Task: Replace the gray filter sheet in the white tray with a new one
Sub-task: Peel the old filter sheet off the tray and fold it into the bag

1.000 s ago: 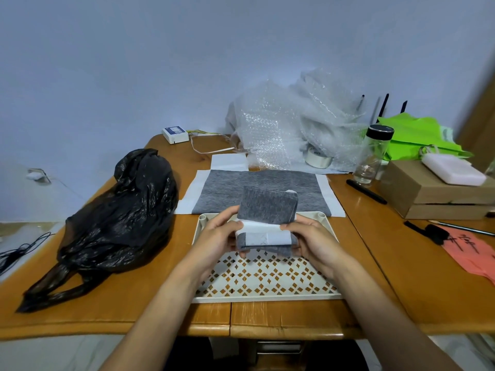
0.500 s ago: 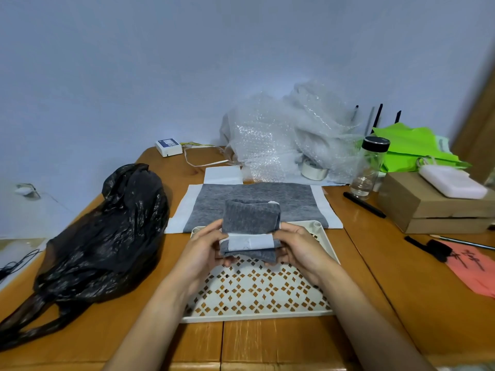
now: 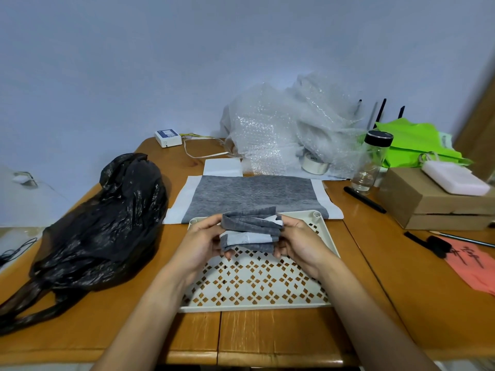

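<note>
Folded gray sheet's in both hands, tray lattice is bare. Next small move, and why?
Probably carry the folded gray sheet left toward the black bag to discard it. The left hand and right hand both grip it above the white tray, which holds no sheet, and a flat gray sheet lies ready just behind the tray.

Dim, even indoor light, soft shadows, slight blur, wide-angle bending at edges.
</note>
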Demonstrator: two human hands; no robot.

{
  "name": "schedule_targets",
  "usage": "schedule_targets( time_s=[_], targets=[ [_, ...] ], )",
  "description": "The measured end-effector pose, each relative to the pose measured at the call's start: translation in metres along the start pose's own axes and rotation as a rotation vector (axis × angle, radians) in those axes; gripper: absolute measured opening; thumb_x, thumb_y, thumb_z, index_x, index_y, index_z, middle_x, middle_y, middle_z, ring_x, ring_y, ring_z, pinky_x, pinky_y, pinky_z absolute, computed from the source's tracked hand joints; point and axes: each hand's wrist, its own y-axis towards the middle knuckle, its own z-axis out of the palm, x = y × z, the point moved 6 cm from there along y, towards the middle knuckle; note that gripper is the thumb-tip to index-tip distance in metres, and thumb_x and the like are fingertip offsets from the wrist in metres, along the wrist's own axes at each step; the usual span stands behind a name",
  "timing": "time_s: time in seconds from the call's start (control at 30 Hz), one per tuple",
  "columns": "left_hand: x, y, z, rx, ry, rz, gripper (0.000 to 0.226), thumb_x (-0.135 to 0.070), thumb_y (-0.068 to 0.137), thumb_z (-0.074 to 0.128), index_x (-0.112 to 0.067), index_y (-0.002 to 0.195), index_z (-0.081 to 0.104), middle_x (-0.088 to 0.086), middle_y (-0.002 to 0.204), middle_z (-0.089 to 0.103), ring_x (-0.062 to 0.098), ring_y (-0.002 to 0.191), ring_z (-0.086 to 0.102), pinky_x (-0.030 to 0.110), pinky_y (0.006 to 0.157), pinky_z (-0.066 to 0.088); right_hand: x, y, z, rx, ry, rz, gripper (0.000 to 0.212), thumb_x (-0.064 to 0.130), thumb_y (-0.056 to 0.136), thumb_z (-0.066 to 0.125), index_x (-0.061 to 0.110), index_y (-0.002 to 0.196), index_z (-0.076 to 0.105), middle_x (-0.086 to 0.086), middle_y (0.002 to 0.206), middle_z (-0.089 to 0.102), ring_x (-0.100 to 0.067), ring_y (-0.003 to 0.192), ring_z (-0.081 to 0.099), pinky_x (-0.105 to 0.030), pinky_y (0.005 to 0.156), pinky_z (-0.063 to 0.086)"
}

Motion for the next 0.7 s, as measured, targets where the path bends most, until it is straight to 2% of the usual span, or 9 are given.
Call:
schedule_targets(
  time_s=[0.13,0.3,0.37,0.47,0.53,0.57,0.63,0.7],
  targets=[
    [0.002,0.002,-0.003,-0.002,-0.005,-0.005,0.033,0.005,0.099,0.044,-0.003,0.112,0.074,0.020,0.092,0.073,0.027,0.064,0.057,0.031,0.055,0.053,-0.001,0.001,0.000,-0.001,0.004,0.000,0.045,-0.004,0.102,0.040,0.014,0.103,0.080,-0.017,0.094,0.074,-0.020,0.063,0.052,-0.024,0.050,0.045],
    [0.005,0.002,-0.001,0.009,-0.058,-0.035,0.035,0.006,0.098,0.042,-0.002,0.116,0.071,0.020,0.103,0.073,0.030,0.074,0.057,0.034,0.058,0.057,0.003,0.001,0.000,-0.013,0.048,-0.013,0.047,-0.010,0.100,0.035,0.009,0.100,0.079,-0.014,0.085,0.073,-0.013,0.056,0.055,-0.022,0.046,0.043],
    [0.003,0.000,0.002,0.022,-0.057,-0.047,0.036,0.004,0.098,0.039,0.000,0.119,0.068,0.023,0.106,0.073,0.029,0.076,0.066,0.036,0.063,0.059,0.003,0.000,0.000,-0.027,0.069,-0.008,0.046,-0.012,0.098,0.034,0.004,0.101,0.077,-0.010,0.078,0.072,-0.012,0.054,0.056,-0.022,0.046,0.043],
    [0.005,0.000,0.008,0.054,-0.074,-0.082,0.037,-0.019,0.101,0.036,0.000,0.119,0.063,0.025,0.110,0.070,0.034,0.088,0.067,0.042,0.069,0.061,0.004,-0.001,-0.003,-0.069,-0.030,-0.031,0.048,-0.010,0.096,0.037,0.011,0.095,0.080,-0.010,0.079,0.074,-0.014,0.053,0.054,-0.024,0.049,0.044],
    [0.007,0.002,0.009,0.060,-0.016,-0.085,0.040,-0.041,0.099,0.052,-0.006,0.111,0.067,0.019,0.110,0.071,0.036,0.096,0.069,0.045,0.077,0.060,0.004,-0.002,-0.003,-0.076,-0.134,-0.053,0.047,-0.005,0.098,0.040,0.016,0.096,0.082,-0.012,0.093,0.078,-0.018,0.056,0.056,-0.028,0.053,0.046],
    [0.008,0.002,0.009,0.055,0.043,-0.074,0.037,-0.044,0.094,0.062,-0.010,0.106,0.070,0.016,0.112,0.072,0.032,0.100,0.071,0.046,0.080,0.060,0.004,-0.003,-0.002,-0.078,-0.168,-0.061,0.045,-0.001,0.100,0.040,0.017,0.096,0.081,-0.013,0.098,0.079,-0.021,0.059,0.058,-0.030,0.055,0.048],
    [0.007,0.000,0.010,0.043,0.125,-0.029,0.023,-0.031,0.087,0.074,-0.014,0.103,0.072,0.016,0.121,0.068,0.029,0.104,0.072,0.045,0.083,0.061,0.005,-0.005,0.001,-0.098,-0.185,-0.078,0.043,0.003,0.102,0.040,0.016,0.096,0.080,-0.014,0.096,0.079,-0.024,0.064,0.064,-0.033,0.058,0.052],
    [0.004,-0.005,0.013,0.052,0.156,0.010,0.018,-0.012,0.091,0.071,-0.015,0.109,0.072,0.016,0.126,0.065,0.028,0.103,0.073,0.044,0.084,0.062,0.008,-0.009,0.002,-0.136,-0.188,-0.102,0.043,0.005,0.102,0.036,0.012,0.097,0.078,-0.014,0.095,0.078,-0.027,0.072,0.071,-0.038,0.063,0.059]
  ],
)
